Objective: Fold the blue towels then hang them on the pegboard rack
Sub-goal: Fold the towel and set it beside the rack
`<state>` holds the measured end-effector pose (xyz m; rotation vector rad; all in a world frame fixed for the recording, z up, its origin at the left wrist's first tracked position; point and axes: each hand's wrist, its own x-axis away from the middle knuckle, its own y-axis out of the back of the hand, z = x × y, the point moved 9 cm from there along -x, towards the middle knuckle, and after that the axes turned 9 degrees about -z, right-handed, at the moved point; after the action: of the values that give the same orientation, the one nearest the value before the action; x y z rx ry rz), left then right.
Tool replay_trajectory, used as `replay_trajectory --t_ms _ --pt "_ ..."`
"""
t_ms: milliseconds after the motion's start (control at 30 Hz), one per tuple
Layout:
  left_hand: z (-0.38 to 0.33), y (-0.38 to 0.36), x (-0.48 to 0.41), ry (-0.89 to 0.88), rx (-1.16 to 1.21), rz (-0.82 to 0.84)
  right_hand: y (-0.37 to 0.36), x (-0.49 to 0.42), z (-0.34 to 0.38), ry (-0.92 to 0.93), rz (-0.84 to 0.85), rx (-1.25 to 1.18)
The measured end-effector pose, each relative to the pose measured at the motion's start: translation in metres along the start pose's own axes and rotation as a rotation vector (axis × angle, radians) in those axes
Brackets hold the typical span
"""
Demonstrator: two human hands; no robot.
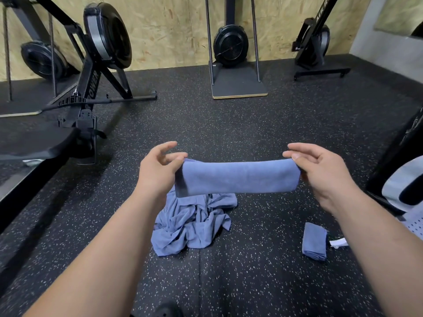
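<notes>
- Left hand (160, 167) is up at about 9 o'clock of centre, pinching the top left corner of the held towel (238, 177). The other fingers are loosely spread, and the index finger lifts clear above the cloth.
- Right hand (320, 170) mirrors it at 3 o'clock, with thumb and forefinger nipping the top right corner and the remaining fingers relaxed behind.
- The held towel is blue and folded into a long band. It hangs level and taut between the two hands, off the floor, with its lower edge straight.
- Directly below it, toward 6 o'clock, a towel heap (192, 223) lies crumpled on the speckled black floor (251, 282). The band's lower left end overlaps the heap in view.
- At 4 o'clock a small folded towel (314, 241) lies flat on the floor, well apart from the heap. A white tag (338, 243) sits just beside its right edge.
- Far right, at 3 to 4 o'clock, a perforated white panel (414, 227) comes in at the frame edge, close to the right forearm.
- A rowing machine (91, 88) fills the 9 to 11 o'clock side, its dark seat near the left elbow.
- A fan machine (231, 45) stands at 12 o'clock against the chipboard wall (171, 26), and another machine (315, 42) stands at 1 o'clock.
- Bare floor stretches between the hands and those far machines, and also at 6 o'clock between the forearms.
</notes>
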<state>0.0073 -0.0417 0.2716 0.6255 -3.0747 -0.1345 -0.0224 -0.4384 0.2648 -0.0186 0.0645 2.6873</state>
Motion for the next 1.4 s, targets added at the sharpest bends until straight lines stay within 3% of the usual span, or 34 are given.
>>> replay_trajectory --t_ms 100,200,500,567,700,800,1033,1233,1400 --pt "0.006 -0.009 0.003 0.022 -0.072 0.167 -0.004 0.001 0.0 -0.021 0.122 0.008" --pt "0.003 -0.016 0.008 -0.105 -0.284 0.261 -0.004 0.005 0.005 0.071 0.193 0.199" --pt "-0.009 -0.014 0.008 -0.37 -0.682 0.236 0.008 0.0 0.012 0.24 0.125 0.504" --pt "-0.008 -0.012 0.006 -0.348 -0.632 0.211 0.009 -0.001 0.011 0.227 0.11 0.459" --pt "0.005 -0.013 0.005 -0.036 -0.229 0.248 0.007 -0.007 -0.004 0.023 0.078 0.168" --pt "0.0 -0.013 0.007 0.026 -0.055 0.179 0.007 -0.011 -0.009 0.027 0.02 0.139" --pt "-0.003 -0.005 0.004 -0.033 -0.11 0.049 0.012 -0.008 -0.006 0.094 -0.108 0.174" --pt "0.028 -0.006 0.006 0.057 -0.278 0.074 0.008 -0.006 -0.038 -0.054 -0.067 0.299" --pt "0.017 -0.025 0.018 -0.098 -0.546 0.047 -0.001 0.004 -0.026 0.021 -0.116 0.426"
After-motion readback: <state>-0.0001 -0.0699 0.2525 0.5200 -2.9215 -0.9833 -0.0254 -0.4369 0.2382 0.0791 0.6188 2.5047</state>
